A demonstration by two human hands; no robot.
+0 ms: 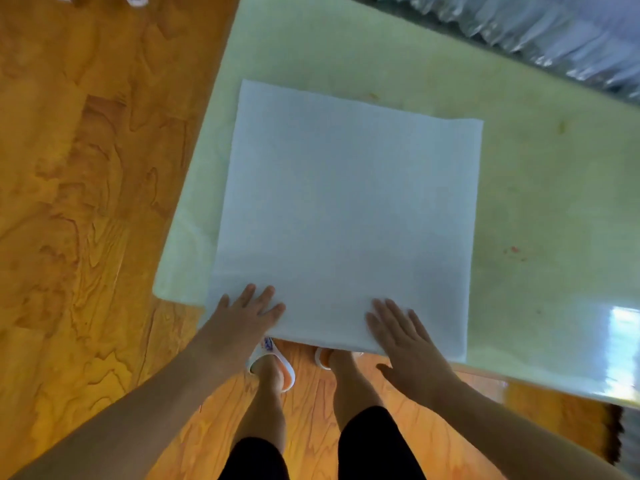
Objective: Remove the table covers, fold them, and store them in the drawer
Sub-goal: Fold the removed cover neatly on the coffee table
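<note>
A: Where's the cover?
B: On the table (pixel 519 202), a white table cover (pixel 346 209) folded square, its near edge overhanging.
A: And the hands?
B: Left hand (pixel 242 317) and right hand (pixel 408 344) press flat, fingers spread, gripping nothing. Probably mid-fold; next fold needs an edge pinched.

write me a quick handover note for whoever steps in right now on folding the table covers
Left hand: open, flat on the near left corner of the folded white cover; no grip.
Right hand: open, flat on the near edge, towards the right.
The cover lies as a flat square on the pale green table top, its near edge overhanging slightly.
Done: cover is off and partly folded.
Left: probably fold smaller, then store it. No drawer in view, nor other covers.
</note>
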